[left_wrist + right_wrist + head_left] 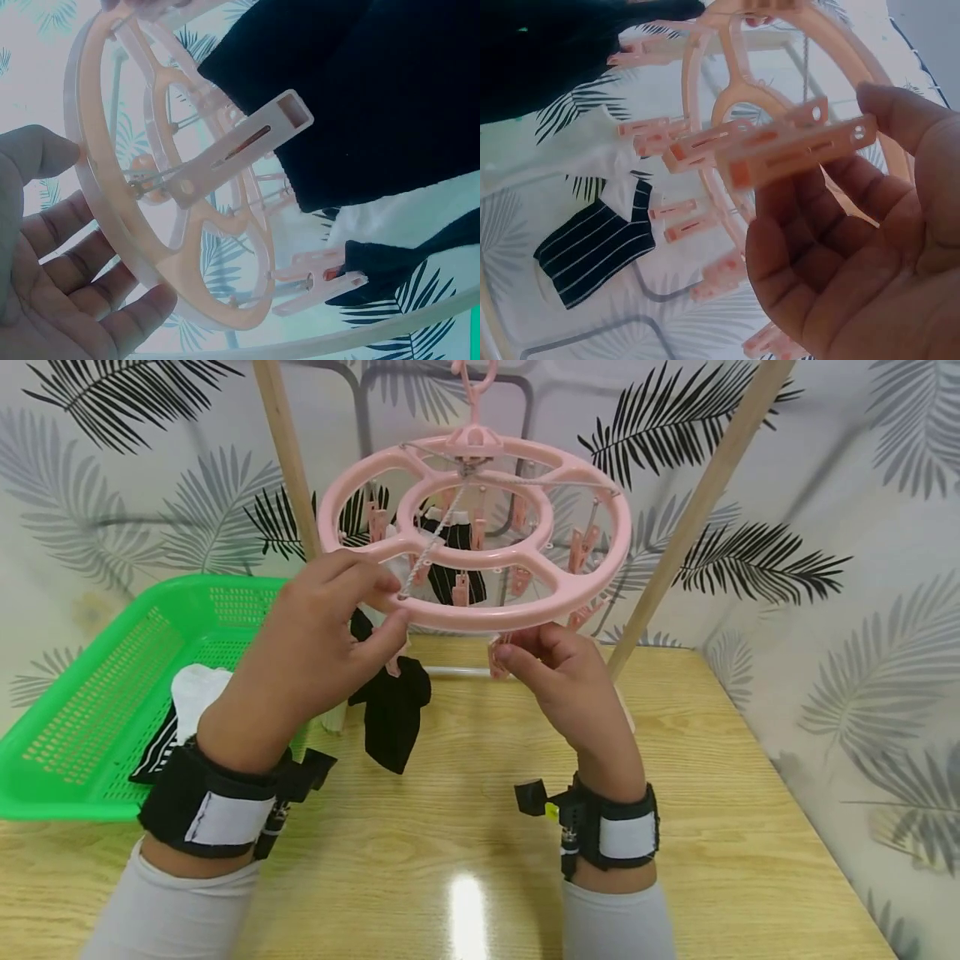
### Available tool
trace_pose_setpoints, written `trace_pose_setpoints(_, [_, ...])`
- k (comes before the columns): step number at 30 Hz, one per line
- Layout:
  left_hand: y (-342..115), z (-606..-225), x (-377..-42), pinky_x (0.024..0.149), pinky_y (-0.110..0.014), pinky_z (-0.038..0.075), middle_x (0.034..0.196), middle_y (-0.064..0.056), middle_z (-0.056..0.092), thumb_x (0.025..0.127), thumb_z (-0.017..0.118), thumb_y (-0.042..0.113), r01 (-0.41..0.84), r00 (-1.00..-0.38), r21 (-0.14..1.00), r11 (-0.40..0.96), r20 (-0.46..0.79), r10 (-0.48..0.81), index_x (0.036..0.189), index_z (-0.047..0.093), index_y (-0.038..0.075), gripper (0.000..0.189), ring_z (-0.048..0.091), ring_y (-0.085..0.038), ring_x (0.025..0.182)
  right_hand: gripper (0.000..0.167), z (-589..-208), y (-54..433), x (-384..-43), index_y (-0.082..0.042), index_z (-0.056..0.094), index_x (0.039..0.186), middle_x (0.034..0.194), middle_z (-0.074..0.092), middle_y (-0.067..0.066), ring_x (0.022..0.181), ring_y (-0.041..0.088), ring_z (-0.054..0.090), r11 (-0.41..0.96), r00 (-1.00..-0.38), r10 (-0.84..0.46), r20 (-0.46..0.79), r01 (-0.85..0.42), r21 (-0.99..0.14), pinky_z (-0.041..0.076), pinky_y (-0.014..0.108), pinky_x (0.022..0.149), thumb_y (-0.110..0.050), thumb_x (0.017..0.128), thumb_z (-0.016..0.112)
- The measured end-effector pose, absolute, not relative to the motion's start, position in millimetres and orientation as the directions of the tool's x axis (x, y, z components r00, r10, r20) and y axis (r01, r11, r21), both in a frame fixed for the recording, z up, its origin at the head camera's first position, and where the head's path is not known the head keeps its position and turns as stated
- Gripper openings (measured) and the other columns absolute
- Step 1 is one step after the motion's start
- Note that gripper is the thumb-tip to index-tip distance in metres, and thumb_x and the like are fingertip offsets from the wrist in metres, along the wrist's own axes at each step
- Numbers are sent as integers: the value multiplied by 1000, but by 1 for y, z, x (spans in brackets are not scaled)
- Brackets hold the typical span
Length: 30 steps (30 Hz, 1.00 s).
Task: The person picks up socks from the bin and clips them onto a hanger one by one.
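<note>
A pink round clip hanger hangs at the top of the head view. My left hand holds its rim at the front left, thumb on one side and fingers on the other. At the front right, my right hand pinches a pink clothespin hanging under the rim. A black sock dangles from a clothespin near my left hand. Farther back on the hanger, a black sock with white stripes hangs beside a white one.
At the left on the wooden table stands a green basket. In it lie a white sock and a striped black-and-white piece. Wooden posts rise on both sides of the hanger, before a leaf-patterned wall covering.
</note>
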<state>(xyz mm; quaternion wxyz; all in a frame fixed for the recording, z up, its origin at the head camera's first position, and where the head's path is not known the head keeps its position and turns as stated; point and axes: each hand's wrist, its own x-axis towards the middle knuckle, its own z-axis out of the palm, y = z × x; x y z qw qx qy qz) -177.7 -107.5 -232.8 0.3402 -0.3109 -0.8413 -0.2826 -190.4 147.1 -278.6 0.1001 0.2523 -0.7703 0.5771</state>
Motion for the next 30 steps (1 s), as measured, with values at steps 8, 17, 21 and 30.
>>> trace_pose_setpoints(8, [-113, -231, -179, 84, -46, 48, 105, -15, 65, 89, 67, 9, 701, -593, 259, 664, 729, 341, 101, 68, -3, 17, 59, -30, 102, 24, -281, 147, -193, 3, 58, 121, 98, 58, 13, 80, 27, 52, 106, -814, -368, 449, -517, -849, 43, 29, 68, -6, 99, 58])
trace_pose_setpoints(17, [-116, -232, -181, 78, -43, 48, 102, -13, 64, 89, 66, 10, 705, -587, 254, 663, 733, 344, 99, 67, -3, 16, 58, -28, 96, 7, -285, 144, -196, 2, 60, 103, 85, 58, 14, 76, 30, 60, 67, -789, -379, 484, -545, -836, 51, 33, 68, -3, 97, 61])
trace_pose_setpoints(21, [-116, -232, -182, 77, -44, 49, 101, -13, 64, 89, 66, 10, 703, -591, 248, 666, 726, 353, 98, 68, -2, 15, 58, -28, 95, 7, -285, 142, -195, 1, 60, 101, 87, 59, 14, 75, 27, 60, 77, -808, -371, 458, -518, -852, 52, 34, 70, -4, 97, 62])
trace_pose_setpoints(30, [-120, -234, -187, 79, -46, 50, 102, -14, 65, 88, 71, 10, 725, -571, 249, 642, 739, 358, 98, 68, -1, 16, 59, -29, 95, 10, -285, 140, -194, 3, 60, 103, 86, 59, 15, 73, 26, 62, 86, -825, -354, 441, -498, -863, 54, 34, 70, -6, 98, 61])
